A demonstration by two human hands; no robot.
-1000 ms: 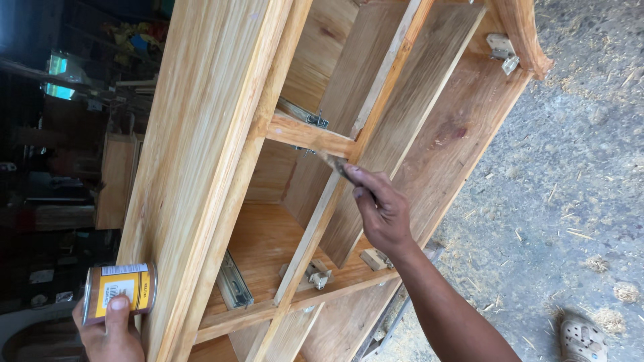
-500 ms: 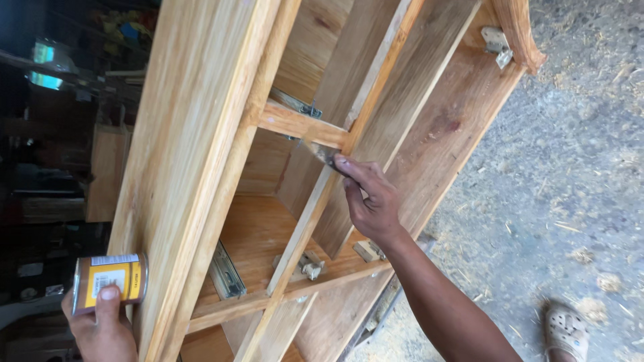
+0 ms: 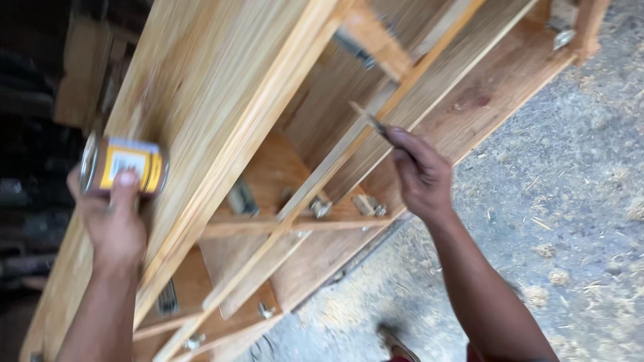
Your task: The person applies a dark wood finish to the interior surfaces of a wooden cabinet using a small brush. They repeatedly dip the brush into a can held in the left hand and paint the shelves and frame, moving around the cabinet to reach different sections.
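Observation:
My left hand (image 3: pixel 113 221) grips a small yellow-labelled tin can (image 3: pixel 123 164), tilted on its side, in front of the outer side panel of a large pale wooden cabinet frame (image 3: pixel 201 121). My right hand (image 3: pixel 421 175) holds a small brush (image 3: pixel 368 119) whose tip points up-left at a slanted inner rail (image 3: pixel 396 90) of the frame. Both forearms reach up from the bottom of the view.
Metal brackets and hinges (image 3: pixel 320 208) sit on the frame's cross rails. Grey ground with sawdust (image 3: pixel 557 221) lies to the right. A foot (image 3: pixel 396 343) shows at the bottom. Dark clutter fills the left edge (image 3: pixel 27 201).
The view has swung and blurred. My left hand has raised the can higher beside the side panel. My right hand with the brush has pulled slightly back from the cross rail.

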